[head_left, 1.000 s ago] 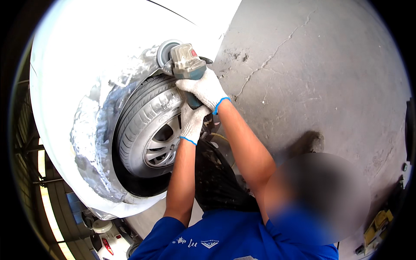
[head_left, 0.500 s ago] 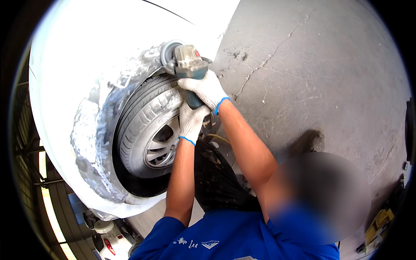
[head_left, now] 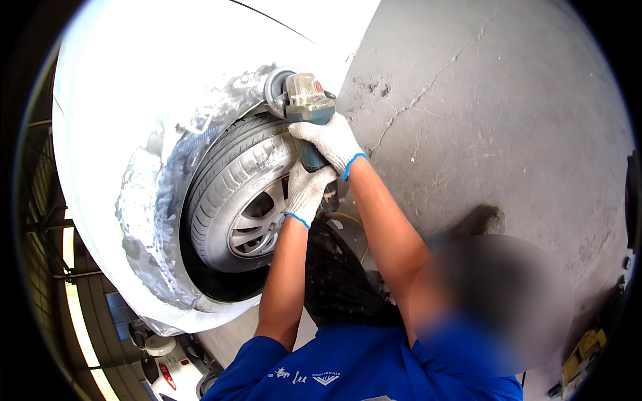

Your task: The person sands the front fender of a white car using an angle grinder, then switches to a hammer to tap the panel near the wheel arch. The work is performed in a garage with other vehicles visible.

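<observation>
There were one left hand [head_left: 309,186] and one right hand [head_left: 331,139], two white knit gloves [head_left: 305,202], and one angle grinder [head_left: 307,101]. Leftward: one alloy wheel [head_left: 267,230], one tyre [head_left: 217,200], one white fender [head_left: 148,194]; near: one blue T-shirt [head_left: 341,354].

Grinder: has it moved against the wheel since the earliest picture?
Yes, slightly. Judged against the tyre, the grinder has shifted toward the picture's right.

The gloves [head_left: 336,139] are white, blue-edged; the grinder [head_left: 309,103] is beige and teal.
</observation>
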{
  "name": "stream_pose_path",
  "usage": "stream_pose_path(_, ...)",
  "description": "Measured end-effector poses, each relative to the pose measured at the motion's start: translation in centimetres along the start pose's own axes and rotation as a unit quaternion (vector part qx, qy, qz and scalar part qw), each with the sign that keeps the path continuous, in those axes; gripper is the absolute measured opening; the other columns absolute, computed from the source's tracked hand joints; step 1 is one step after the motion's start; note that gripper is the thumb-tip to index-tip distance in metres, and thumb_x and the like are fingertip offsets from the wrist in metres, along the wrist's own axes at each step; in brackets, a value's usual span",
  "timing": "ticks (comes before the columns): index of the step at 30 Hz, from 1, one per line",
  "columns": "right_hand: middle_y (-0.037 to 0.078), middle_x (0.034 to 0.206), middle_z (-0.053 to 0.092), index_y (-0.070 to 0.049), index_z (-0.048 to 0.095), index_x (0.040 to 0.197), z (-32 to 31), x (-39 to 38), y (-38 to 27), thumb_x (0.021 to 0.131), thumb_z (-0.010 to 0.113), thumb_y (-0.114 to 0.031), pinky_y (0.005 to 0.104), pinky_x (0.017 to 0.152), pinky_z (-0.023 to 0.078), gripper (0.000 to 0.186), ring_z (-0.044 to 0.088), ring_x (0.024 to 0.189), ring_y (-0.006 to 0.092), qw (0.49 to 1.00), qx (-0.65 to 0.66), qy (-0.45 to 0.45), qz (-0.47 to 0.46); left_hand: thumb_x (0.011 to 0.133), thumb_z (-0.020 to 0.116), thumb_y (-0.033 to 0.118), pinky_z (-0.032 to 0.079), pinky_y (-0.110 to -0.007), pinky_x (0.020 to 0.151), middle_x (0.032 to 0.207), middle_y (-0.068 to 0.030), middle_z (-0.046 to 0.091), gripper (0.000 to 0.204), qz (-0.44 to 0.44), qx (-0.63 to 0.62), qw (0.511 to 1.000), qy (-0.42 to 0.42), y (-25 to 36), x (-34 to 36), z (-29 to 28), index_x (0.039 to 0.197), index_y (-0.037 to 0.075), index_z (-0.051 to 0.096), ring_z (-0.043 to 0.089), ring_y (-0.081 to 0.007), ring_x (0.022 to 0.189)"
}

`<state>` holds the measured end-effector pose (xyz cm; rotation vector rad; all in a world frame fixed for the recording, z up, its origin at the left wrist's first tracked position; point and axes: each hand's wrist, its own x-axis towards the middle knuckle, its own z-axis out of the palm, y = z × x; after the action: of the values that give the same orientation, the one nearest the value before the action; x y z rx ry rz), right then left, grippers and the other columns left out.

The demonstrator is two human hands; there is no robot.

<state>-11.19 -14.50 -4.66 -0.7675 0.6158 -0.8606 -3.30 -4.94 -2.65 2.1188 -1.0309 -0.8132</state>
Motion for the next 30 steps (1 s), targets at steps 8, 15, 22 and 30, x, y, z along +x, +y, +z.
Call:
stream_pose_path(8, 0.014, 0.104, 0.073, 0.002, 0.068, 0.115, 0.0, 0.6, -2.1, 0.071, 0.081, -0.029, 0.0328, 0.088, 0.053, 0.056, 0.067, 0.094, 0.0189, 1.0, 0.011, -0.019, -0.013, 0.07, 0.082, 0.023, 0.053, -0.031, 0.079, 0.101, -0.0096, 0.071, 0.052, 0.02, -0.033, 0.999, -0.003, 0.6, 1.3, -0.4, 0.112, -0.002, 0.065, 0.067, -0.0167, 0.084)
stream_pose_path(15, 0.018, 0.11, 0.073, 0.001, 0.067, 0.117, 0.1, -0.2, -0.5, 0.068, 0.081, -0.033, 0.0342, 0.093, 0.053, 0.061, 0.07, 0.101, 0.026, 0.996, -0.063, -0.003, -0.065, 0.07, 0.085, 0.02, 0.049, -0.033, 0.095, 0.117, -0.0108, 0.069, 0.068, 0.033, -0.055, 0.998, 0.024, 0.5, -0.7, 0.7, 0.129, 0.0, 0.059, 0.064, -0.0184, 0.108)
stream_pose_path(22, 0.013, 0.104, 0.073, 0.003, 0.066, 0.113, 2.3, 0.4, -1.8, 0.069, 0.081, -0.029, 0.0336, 0.089, 0.054, 0.056, 0.069, 0.094, 0.0223, 0.993, -0.019, -0.014, -0.112, 0.071, 0.085, 0.022, 0.054, -0.032, 0.086, 0.105, -0.0098, 0.071, 0.055, 0.084, -0.079, 0.991, 0.063, 0.5, 0.8, -0.7, 0.115, -0.003, 0.063, 0.068, -0.0169, 0.098)
stream_pose_path(30, 0.011, 0.098, 0.073, 0.002, 0.071, 0.109, -1.0, 1.1, -0.3, 0.07, 0.081, -0.025, 0.032, 0.084, 0.054, 0.048, 0.069, 0.087, 0.0179, 0.999, 0.008, 0.039, -0.019, 0.072, 0.079, 0.017, 0.056, -0.032, 0.066, 0.091, -0.0063, 0.069, 0.043, -0.052, -0.105, 0.993, -0.035, 1.5, 0.6, 1.1, 0.109, 0.001, 0.065, 0.065, -0.0153, 0.074)
